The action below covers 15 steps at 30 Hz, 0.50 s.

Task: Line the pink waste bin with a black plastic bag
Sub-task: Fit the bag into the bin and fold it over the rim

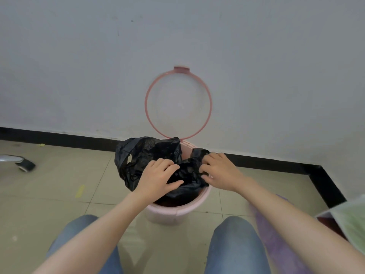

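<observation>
The pink waste bin stands on the tiled floor against the wall, between my knees. Its pink retaining ring is flipped up and leans on the wall. A crumpled black plastic bag sits in the bin's mouth and bulges out over the left and far rim. My left hand grips the bag's near left part, fingers curled into the plastic. My right hand holds the bag's edge at the bin's right rim. The bin's inside is mostly hidden by the bag.
A grey wall with a black skirting board runs behind the bin and turns a corner at the right. A chair leg with a castor lies at the far left. A purple object and a green-white box sit at the right.
</observation>
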{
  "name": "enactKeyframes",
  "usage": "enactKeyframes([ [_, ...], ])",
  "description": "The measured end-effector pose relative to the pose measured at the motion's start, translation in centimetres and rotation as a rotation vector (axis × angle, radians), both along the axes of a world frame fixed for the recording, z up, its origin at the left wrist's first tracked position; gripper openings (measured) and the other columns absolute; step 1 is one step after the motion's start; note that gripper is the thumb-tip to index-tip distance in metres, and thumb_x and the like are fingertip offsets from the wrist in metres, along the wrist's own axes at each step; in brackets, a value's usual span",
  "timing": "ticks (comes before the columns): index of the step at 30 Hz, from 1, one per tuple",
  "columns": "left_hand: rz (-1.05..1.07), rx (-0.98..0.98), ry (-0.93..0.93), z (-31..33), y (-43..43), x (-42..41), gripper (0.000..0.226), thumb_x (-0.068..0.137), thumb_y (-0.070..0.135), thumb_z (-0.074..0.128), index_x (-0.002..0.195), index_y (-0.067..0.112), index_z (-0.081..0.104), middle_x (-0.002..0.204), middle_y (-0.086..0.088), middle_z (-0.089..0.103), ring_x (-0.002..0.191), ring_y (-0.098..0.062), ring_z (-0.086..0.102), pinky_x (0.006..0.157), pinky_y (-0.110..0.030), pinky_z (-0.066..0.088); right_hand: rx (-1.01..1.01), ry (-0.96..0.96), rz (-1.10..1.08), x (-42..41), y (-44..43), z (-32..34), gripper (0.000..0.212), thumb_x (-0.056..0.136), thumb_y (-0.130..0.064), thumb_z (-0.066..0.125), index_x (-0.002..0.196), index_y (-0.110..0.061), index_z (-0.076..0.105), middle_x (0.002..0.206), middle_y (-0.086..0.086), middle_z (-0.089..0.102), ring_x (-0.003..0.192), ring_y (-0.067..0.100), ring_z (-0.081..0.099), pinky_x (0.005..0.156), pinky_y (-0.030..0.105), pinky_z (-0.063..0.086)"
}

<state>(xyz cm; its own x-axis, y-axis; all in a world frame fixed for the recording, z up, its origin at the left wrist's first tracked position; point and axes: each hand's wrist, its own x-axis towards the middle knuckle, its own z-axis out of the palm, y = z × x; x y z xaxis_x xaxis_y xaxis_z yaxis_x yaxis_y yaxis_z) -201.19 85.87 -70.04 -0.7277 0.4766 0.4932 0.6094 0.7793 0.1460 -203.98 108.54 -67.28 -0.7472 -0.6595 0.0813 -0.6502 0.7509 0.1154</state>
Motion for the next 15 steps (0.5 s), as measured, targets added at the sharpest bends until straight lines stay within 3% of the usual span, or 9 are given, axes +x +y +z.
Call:
enactKeyframes([
  [2,-0.022,-0.015,-0.074,-0.7,0.2,0.6,0.046,0.056,0.038,0.084,0.09,0.011,0.069,0.083,-0.005,0.07,0.069,-0.021,0.066,0.06,-0.026,0.051,0.138,-0.143,-0.02,0.0,0.0,-0.9,0.041,0.085,-0.033,0.052,0.123,-0.017,0.051,0.134,0.008,0.051,0.128,0.027,0.039,0.102,0.044,0.032],
  [3,-0.032,-0.024,-0.087,-1.1,0.0,0.9,0.049,0.054,0.04,0.084,0.091,0.012,0.069,0.084,-0.004,0.07,0.069,-0.02,0.066,0.06,-0.024,0.051,0.221,-0.163,-0.011,0.2,-0.1,-1.2,0.05,0.086,-0.035,0.051,0.131,-0.017,0.042,0.142,0.007,0.044,0.135,0.026,0.03,0.108,0.046,0.025],
  [6,-0.048,-0.081,-0.132,-2.1,-0.4,1.7,0.056,0.046,0.049,0.085,0.09,0.018,0.07,0.084,0.002,0.07,0.069,-0.015,0.065,0.059,-0.019,0.049,0.387,-0.141,0.013,0.5,-0.4,-2.1,0.055,0.087,-0.029,0.054,0.137,-0.018,0.032,0.141,0.014,0.042,0.138,0.031,0.023,0.114,0.055,0.011],
  [9,-0.095,-0.154,-0.169,-2.3,-0.4,2.2,0.054,0.04,0.046,0.086,0.085,0.021,0.071,0.077,0.006,0.07,0.063,-0.012,0.064,0.056,-0.015,0.048,0.427,-0.092,-0.029,0.6,-0.3,-1.8,0.034,0.084,-0.015,0.056,0.118,-0.015,0.055,0.129,0.021,0.049,0.135,0.034,0.029,0.113,0.06,0.009],
  [11,-0.091,-0.179,-0.123,-2.3,-0.4,2.3,0.044,0.041,0.024,0.089,0.081,0.019,0.072,0.071,0.004,0.069,0.058,-0.013,0.063,0.051,-0.014,0.048,0.455,0.057,-0.072,0.6,-0.1,-1.3,0.016,0.074,-0.013,0.068,0.09,-0.015,0.069,0.114,0.018,0.062,0.125,0.033,0.046,0.108,0.059,0.026],
  [13,-0.041,-0.085,-0.146,-2.0,-0.7,2.1,0.043,0.042,-0.003,0.085,0.081,0.011,0.072,0.067,-0.002,0.069,0.054,-0.017,0.064,0.045,-0.017,0.047,0.362,0.116,-0.165,0.4,0.5,-0.5,0.007,0.068,-0.015,0.074,0.074,-0.013,0.07,0.104,0.015,0.068,0.116,0.032,0.055,0.101,0.056,0.037],
  [15,0.074,0.13,-0.247,-1.5,-0.9,1.7,0.041,0.06,-0.012,0.073,0.097,0.004,0.067,0.083,-0.012,0.071,0.068,-0.024,0.068,0.054,-0.025,0.054,0.182,0.144,-0.227,0.3,1.3,0.1,0.011,0.072,-0.019,0.073,0.072,-0.008,0.07,0.11,0.019,0.066,0.118,0.035,0.054,0.099,0.055,0.039],
])
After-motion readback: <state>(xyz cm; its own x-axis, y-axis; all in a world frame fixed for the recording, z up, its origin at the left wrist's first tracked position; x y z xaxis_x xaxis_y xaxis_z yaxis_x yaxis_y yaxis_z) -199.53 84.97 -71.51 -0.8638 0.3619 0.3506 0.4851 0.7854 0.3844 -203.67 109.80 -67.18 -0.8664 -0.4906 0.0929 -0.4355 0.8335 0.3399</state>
